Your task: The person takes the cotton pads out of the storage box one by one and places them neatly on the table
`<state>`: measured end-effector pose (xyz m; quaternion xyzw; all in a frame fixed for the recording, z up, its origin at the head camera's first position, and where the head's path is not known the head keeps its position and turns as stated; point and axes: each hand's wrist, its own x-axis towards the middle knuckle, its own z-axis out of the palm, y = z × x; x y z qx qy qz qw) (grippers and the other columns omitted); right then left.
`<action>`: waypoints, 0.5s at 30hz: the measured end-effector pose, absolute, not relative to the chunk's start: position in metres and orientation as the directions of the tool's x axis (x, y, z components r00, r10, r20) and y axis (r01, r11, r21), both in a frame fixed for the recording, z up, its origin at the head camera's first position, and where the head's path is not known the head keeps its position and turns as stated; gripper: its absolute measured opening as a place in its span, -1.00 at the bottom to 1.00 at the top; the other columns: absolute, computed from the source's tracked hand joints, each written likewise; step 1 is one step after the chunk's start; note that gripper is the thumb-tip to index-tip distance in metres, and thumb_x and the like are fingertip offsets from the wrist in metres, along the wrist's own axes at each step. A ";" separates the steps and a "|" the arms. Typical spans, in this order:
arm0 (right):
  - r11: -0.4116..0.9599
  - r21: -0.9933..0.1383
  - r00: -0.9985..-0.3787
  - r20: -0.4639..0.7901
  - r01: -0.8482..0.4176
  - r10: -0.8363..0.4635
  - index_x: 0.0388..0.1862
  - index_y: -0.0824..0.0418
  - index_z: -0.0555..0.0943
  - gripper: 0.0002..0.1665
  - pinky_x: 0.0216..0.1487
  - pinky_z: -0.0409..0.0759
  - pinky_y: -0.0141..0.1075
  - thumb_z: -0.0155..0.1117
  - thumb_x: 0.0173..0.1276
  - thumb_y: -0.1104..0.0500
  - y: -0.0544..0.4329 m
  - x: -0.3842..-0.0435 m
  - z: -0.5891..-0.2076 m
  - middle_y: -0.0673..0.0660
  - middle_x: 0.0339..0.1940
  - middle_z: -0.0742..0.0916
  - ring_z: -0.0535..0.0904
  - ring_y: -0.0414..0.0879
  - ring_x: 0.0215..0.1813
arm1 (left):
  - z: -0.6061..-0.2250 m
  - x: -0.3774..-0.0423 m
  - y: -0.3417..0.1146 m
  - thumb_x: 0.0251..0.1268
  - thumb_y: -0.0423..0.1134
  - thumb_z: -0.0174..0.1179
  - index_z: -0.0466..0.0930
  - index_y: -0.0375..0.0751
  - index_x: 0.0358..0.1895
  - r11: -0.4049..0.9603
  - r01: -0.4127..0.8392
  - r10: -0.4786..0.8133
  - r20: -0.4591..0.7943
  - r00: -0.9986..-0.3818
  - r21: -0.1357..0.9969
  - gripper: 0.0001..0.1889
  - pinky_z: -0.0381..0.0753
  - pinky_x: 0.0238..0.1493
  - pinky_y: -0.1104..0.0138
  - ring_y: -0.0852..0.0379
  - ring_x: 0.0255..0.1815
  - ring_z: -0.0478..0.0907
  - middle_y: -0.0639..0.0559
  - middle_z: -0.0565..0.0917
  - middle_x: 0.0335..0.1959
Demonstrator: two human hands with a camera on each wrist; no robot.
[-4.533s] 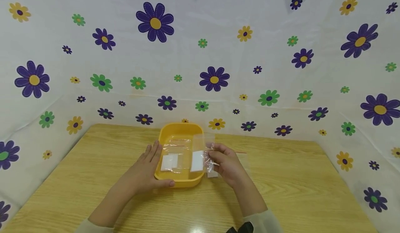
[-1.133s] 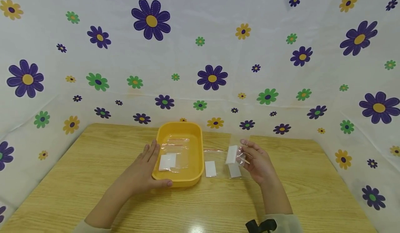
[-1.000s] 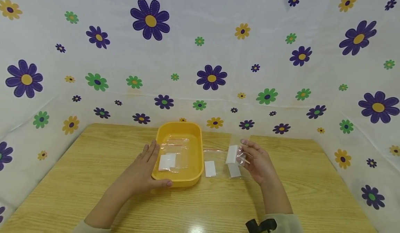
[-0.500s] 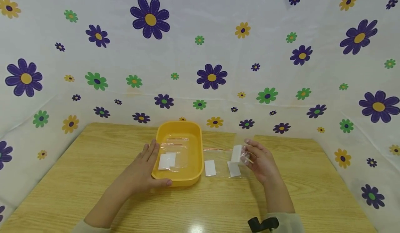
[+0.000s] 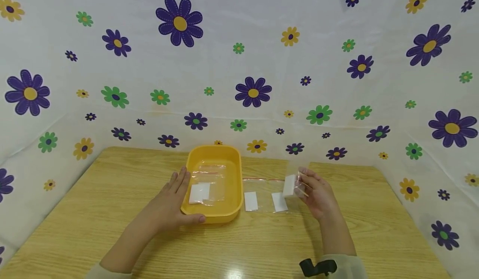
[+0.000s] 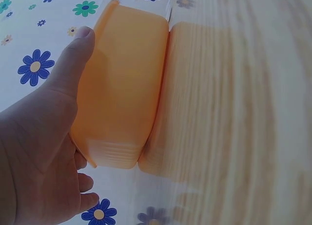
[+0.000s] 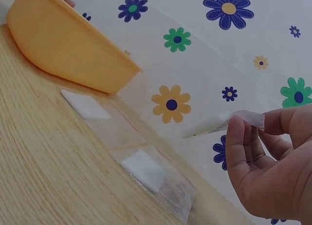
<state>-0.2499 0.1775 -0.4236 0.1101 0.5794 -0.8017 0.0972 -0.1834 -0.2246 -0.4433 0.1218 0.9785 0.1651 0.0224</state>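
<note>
My left hand [image 5: 166, 206] rests against the yellow plastic tub [image 5: 213, 219], fingers straight along its left side and thumb on the front rim. The left wrist view shows the thumb lying along the tub's outer wall [image 6: 122, 79]. My right hand [image 5: 319, 193] pinches a clear zip bag [image 5: 290, 185] with a white piece inside, raised over the right end of the bags on the table. Flat on the wood lie two similar bags, each with a white rectangle: one [image 5: 250, 201] beside the tub, the other [image 5: 279, 202] partly below the held bag.
Inside the tub, overlapping clear bags [image 5: 200, 193] with white pieces lie toward the left. The wooden table [image 5: 239, 250] ends at a white flowered cloth [image 5: 224, 62] behind and at both sides. A black device [image 5: 318, 267] sits on the right wrist.
My right hand has carried the held bag rightward from over the tub, with a slight drift right in the last second. The left hand has stayed at the tub.
</note>
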 end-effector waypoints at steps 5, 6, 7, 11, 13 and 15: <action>-0.313 -0.903 -0.953 -0.301 0.293 -0.025 0.06 0.03 0.64 -0.75 -0.04 0.65 -0.36 0.11 0.53 0.23 0.182 -0.251 -0.426 -0.08 -0.20 0.69 0.59 -0.21 -0.12 | -0.442 -0.182 -0.225 -0.09 0.66 0.11 -0.21 -0.35 0.60 0.910 0.243 0.254 0.012 -0.967 0.337 0.41 -0.02 0.54 -0.19 -0.33 0.62 -0.21 -0.24 -0.24 0.65; -0.314 -0.902 -0.953 -0.302 0.295 -0.027 0.06 0.03 0.64 -0.76 -0.05 0.65 -0.37 0.11 0.53 0.23 0.183 -0.251 -0.427 -0.08 -0.20 0.69 0.59 -0.22 -0.12 | -0.442 -0.182 -0.225 -0.08 0.66 0.10 -0.21 -0.35 0.60 0.910 0.244 0.255 0.012 -0.967 0.336 0.41 -0.02 0.54 -0.19 -0.33 0.62 -0.21 -0.25 -0.24 0.64; -0.317 -0.902 -0.953 -0.301 0.294 -0.027 0.06 0.03 0.64 -0.76 -0.06 0.66 -0.37 0.10 0.54 0.23 0.184 -0.251 -0.427 -0.07 -0.21 0.69 0.59 -0.22 -0.13 | -0.443 -0.182 -0.225 -0.08 0.66 0.10 -0.21 -0.36 0.60 0.908 0.248 0.258 0.016 -0.966 0.337 0.41 -0.02 0.53 -0.20 -0.34 0.62 -0.20 -0.26 -0.23 0.64; -0.337 -0.894 -0.952 -0.305 0.295 -0.023 0.08 0.05 0.62 -0.75 -0.08 0.66 -0.41 0.08 0.55 0.23 0.188 -0.251 -0.428 -0.06 -0.23 0.68 0.59 -0.23 -0.15 | -0.443 -0.182 -0.225 -0.08 0.66 0.10 -0.21 -0.36 0.60 0.909 0.245 0.256 0.013 -0.967 0.336 0.41 -0.02 0.53 -0.19 -0.33 0.62 -0.21 -0.24 -0.24 0.64; -0.343 -0.892 -0.952 -0.307 0.295 -0.021 0.06 0.04 0.63 -0.76 -0.10 0.65 -0.42 0.07 0.56 0.22 0.190 -0.250 -0.427 -0.06 -0.24 0.68 0.59 -0.24 -0.16 | -0.443 -0.182 -0.225 -0.07 0.66 0.11 -0.20 -0.37 0.60 0.907 0.249 0.258 0.018 -0.966 0.339 0.41 -0.02 0.53 -0.20 -0.35 0.62 -0.21 -0.26 -0.24 0.64; -0.346 -0.889 -0.949 -0.313 0.300 -0.019 0.02 0.02 0.63 -0.78 -0.09 0.65 -0.43 0.07 0.56 0.22 0.192 -0.250 -0.427 -0.07 -0.23 0.68 0.59 -0.24 -0.15 | -0.443 -0.182 -0.225 -0.08 0.65 0.12 -0.21 -0.36 0.60 0.908 0.246 0.256 0.015 -0.967 0.340 0.41 -0.03 0.53 -0.20 -0.34 0.62 -0.21 -0.25 -0.24 0.64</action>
